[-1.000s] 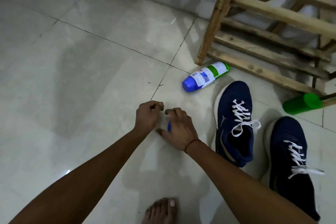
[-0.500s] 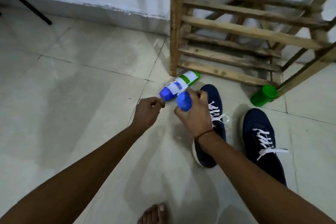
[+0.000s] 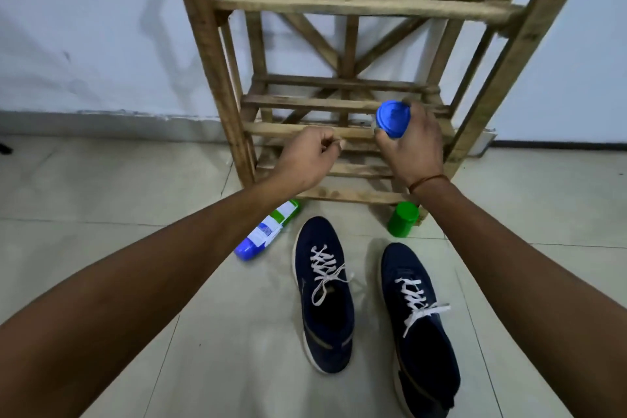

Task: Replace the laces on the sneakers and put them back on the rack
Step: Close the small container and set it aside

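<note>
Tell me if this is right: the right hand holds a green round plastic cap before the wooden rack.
Not quite. The head view shows the right hand holding a blue round plastic cap before the wooden rack.

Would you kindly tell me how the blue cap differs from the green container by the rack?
The blue cap is bright blue; the green container is green. The right hand grips the blue cap in the air before the wooden rack; the green container stands untouched on the floor by the rack's foot. The blue cap faces its round end to the camera; the green container shows top and side. Both look like round, smooth plastic.
</note>
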